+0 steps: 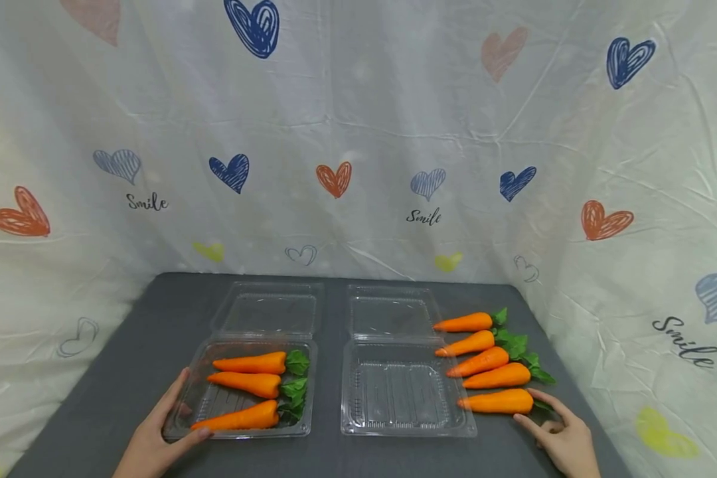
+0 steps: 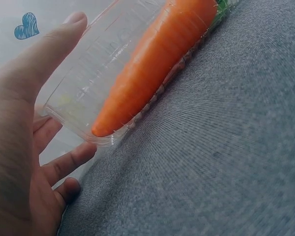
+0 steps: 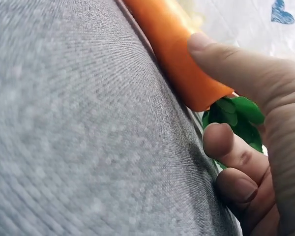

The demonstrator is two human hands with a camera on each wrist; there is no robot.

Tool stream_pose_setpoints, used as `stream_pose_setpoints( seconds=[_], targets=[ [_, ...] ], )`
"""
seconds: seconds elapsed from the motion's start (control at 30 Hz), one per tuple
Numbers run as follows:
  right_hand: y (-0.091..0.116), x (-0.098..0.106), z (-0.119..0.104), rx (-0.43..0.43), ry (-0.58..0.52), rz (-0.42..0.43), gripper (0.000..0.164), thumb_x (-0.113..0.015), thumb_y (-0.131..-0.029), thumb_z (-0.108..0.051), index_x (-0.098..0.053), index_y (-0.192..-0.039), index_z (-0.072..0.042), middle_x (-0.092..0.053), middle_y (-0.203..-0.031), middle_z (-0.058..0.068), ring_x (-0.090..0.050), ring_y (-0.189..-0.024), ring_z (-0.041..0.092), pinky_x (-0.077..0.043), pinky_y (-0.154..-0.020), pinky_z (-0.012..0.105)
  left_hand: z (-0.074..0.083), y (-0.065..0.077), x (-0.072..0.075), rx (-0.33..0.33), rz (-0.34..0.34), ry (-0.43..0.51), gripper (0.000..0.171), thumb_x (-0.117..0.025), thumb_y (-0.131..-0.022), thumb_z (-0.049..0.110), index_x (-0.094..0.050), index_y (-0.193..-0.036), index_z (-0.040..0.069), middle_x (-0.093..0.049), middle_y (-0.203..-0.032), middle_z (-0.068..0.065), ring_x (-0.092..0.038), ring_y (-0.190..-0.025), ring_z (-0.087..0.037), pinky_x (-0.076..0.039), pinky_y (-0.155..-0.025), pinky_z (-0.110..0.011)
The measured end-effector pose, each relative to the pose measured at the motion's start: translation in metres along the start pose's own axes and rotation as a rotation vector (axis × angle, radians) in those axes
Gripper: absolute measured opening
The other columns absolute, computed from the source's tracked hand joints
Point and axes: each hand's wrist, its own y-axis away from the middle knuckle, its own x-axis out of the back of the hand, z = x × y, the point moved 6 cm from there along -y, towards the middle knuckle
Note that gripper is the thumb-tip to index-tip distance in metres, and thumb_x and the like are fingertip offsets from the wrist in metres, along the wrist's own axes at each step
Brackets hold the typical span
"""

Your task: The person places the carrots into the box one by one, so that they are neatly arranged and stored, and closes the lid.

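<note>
Tabletop strip separates trays; carrot tip overlaps rim.

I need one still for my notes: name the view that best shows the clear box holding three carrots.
The head view: it shows nearly all of the clear box, open lid included. The left wrist view shows only part, beside the left hand; the right wrist view shows none.

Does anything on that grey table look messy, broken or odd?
Nothing looks spilled or damaged. One slightly untidy spot: in the head view, several loose carrots have tips overlapping the edge of the right-hand clear box; I cannot tell whether they rest on it or lie beneath.
</note>
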Motion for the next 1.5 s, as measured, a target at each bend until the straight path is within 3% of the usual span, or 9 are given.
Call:
stream_pose_setpoints(
  seconds=[0.37, 0.53, 0.6, 0.73, 0.83, 0.97, 1.17, 1.33, 1.5],
  targets=[
    [-0.002, -0.005, -0.004, 0.069, 0.057, -0.043, 0.072, -0.089, -0.088, -0.028, -0.058, -0.150, -0.008, -0.068, -0.061, 0.011, -0.061, -0.050, 0.022, -0.052, -0.055, 0.031, -0.001, 0.000, 0.001, -0.006, -0.006, -0.017, 0.109, -0.076, -0.098, 0.051, 0.001, -0.172, 0.031, -0.045, -0.155, -0.019, -0.056, -0.102, -0.010, -0.052, -0.083, -0.044],
    [-0.001, -0.006, -0.005, 0.097, 0.040, -0.044, 0.074, -0.090, -0.087, -0.029, -0.059, -0.150, -0.008, -0.076, -0.107, 0.022, -0.063, -0.053, 0.023, -0.053, -0.054, 0.033, -0.003, 0.000, 0.002, 0.006, -0.010, -0.016, 0.109, -0.076, -0.097, 0.050, 0.001, -0.172, 0.032, -0.054, -0.145, -0.017, -0.056, -0.101, -0.011, -0.051, -0.084, -0.047],
    [-0.001, -0.007, -0.005, 0.102, 0.050, -0.047, 0.074, -0.090, -0.087, -0.030, -0.060, -0.150, -0.008, -0.076, -0.104, 0.021, -0.062, -0.052, 0.023, -0.053, -0.053, 0.033, -0.003, 0.000, 0.003, 0.013, -0.015, -0.017, 0.109, -0.076, -0.097, 0.050, 0.001, -0.172, 0.032, -0.056, -0.141, -0.016, -0.056, -0.101, -0.013, -0.051, -0.085, -0.047],
    [-0.002, -0.006, -0.007, 0.112, 0.076, -0.042, 0.068, -0.089, -0.087, -0.027, -0.063, -0.147, -0.008, -0.071, -0.071, 0.017, -0.059, -0.049, 0.022, -0.051, -0.050, 0.033, -0.003, 0.000, 0.003, 0.004, -0.004, -0.017, 0.108, -0.076, -0.097, 0.049, 0.000, -0.172, 0.032, -0.058, -0.136, -0.015, -0.055, -0.100, -0.012, -0.050, -0.083, -0.046],
    [-0.002, -0.006, -0.008, 0.138, 0.082, -0.030, 0.065, -0.089, -0.087, -0.027, -0.065, -0.144, -0.008, -0.077, -0.104, 0.023, -0.060, -0.048, 0.022, -0.052, -0.051, 0.033, -0.003, 0.001, 0.003, -0.022, 0.014, -0.005, 0.107, -0.077, -0.098, 0.047, -0.002, -0.173, 0.031, -0.058, -0.136, -0.014, -0.054, -0.098, -0.007, -0.049, -0.082, -0.045],
    [0.001, -0.007, -0.007, 0.137, 0.097, -0.041, 0.066, -0.090, -0.086, -0.033, -0.066, -0.143, -0.009, -0.065, -0.140, 0.027, -0.056, -0.046, 0.023, -0.050, -0.049, 0.033, -0.005, 0.003, 0.003, -0.032, 0.019, 0.008, 0.108, -0.077, -0.097, 0.047, -0.002, -0.173, 0.031, -0.055, -0.141, -0.015, -0.055, -0.097, -0.004, -0.051, -0.084, -0.047],
    [0.003, -0.007, -0.007, 0.126, 0.111, -0.037, 0.065, -0.090, -0.086, -0.035, -0.068, -0.142, -0.009, -0.066, -0.139, 0.026, -0.050, -0.042, 0.021, -0.046, -0.047, 0.032, -0.009, 0.005, 0.002, 0.003, -0.017, 0.012, 0.109, -0.076, -0.097, 0.051, 0.002, -0.172, 0.032, -0.048, -0.152, -0.019, -0.056, -0.100, -0.008, -0.052, -0.085, -0.048],
    [0.006, 0.001, -0.005, 0.058, 0.073, -0.024, 0.073, -0.089, -0.085, -0.044, -0.066, -0.144, -0.009, -0.063, -0.143, 0.025, -0.057, -0.047, 0.024, -0.052, -0.051, 0.033, -0.007, 0.003, 0.001, 0.003, -0.007, -0.002, 0.110, -0.077, -0.096, 0.052, 0.000, -0.172, 0.034, -0.051, -0.149, -0.017, -0.055, -0.099, -0.008, -0.051, -0.083, -0.046],
    [0.012, 0.014, 0.002, -0.052, 0.052, 0.051, 0.077, -0.092, -0.081, -0.047, -0.066, -0.143, -0.012, -0.076, -0.119, -0.002, -0.059, -0.048, 0.026, -0.053, -0.053, 0.033, -0.001, 0.002, 0.002, -0.068, 0.042, -0.017, 0.108, -0.079, -0.096, 0.046, -0.005, -0.173, 0.030, -0.055, -0.142, -0.015, -0.055, -0.097, -0.006, -0.049, -0.080, -0.042]
  ],
)
